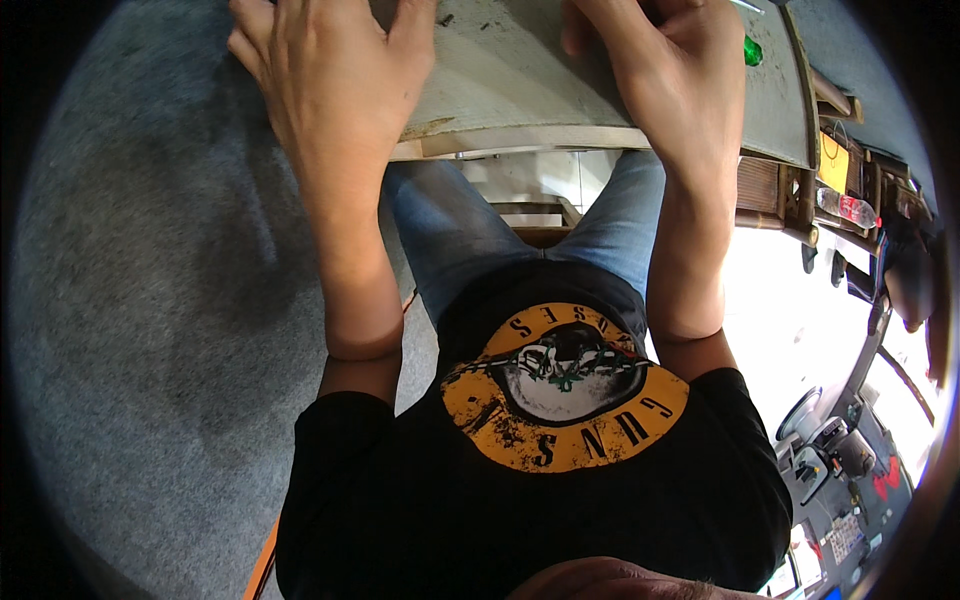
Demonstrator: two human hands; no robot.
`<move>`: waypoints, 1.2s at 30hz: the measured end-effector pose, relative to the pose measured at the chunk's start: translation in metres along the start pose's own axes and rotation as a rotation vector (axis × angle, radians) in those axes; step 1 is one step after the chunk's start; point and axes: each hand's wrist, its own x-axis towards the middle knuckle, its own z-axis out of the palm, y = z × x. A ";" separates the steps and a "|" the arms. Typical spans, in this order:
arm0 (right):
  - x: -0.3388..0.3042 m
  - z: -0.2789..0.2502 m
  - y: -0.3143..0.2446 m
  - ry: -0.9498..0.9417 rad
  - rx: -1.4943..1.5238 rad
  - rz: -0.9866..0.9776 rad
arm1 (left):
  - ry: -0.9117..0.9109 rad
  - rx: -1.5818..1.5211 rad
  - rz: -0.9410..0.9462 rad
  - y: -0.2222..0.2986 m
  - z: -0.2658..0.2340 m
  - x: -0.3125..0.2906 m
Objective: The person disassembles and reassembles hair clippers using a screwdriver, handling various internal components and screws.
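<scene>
From my station I make out dark capital letters on the shirt's orange ring, nearer the body than the left grip and right grip; rightward of both, a bottle's red label is too small to read.

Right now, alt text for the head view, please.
A person's left hand and right hand are over a worn grey tabletop, both partly cropped. A small green object sits beside the right hand; below are jeans and a black T-shirt.
</scene>
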 end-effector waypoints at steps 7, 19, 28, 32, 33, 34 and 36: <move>0.003 -0.001 0.000 -0.030 0.007 -0.019 | 0.036 -0.049 0.032 0.002 0.003 0.000; 0.005 -0.012 0.023 -0.100 -0.143 -0.157 | 0.040 -0.059 0.144 -0.021 0.012 -0.001; 0.012 -0.006 0.028 0.021 0.036 -0.118 | 0.058 -0.150 0.038 -0.012 0.002 0.007; 0.011 -0.006 0.023 0.036 0.035 -0.105 | 0.069 -0.180 0.105 0.005 -0.012 0.013; 0.010 -0.007 0.021 0.027 0.011 -0.109 | 0.059 -0.187 0.122 0.009 -0.013 0.015; 0.009 -0.008 0.019 0.020 -0.014 -0.113 | 0.118 -0.215 0.147 0.018 -0.013 0.020; 0.008 -0.010 0.014 0.024 -0.014 -0.133 | 0.005 -0.206 0.160 0.021 -0.009 0.025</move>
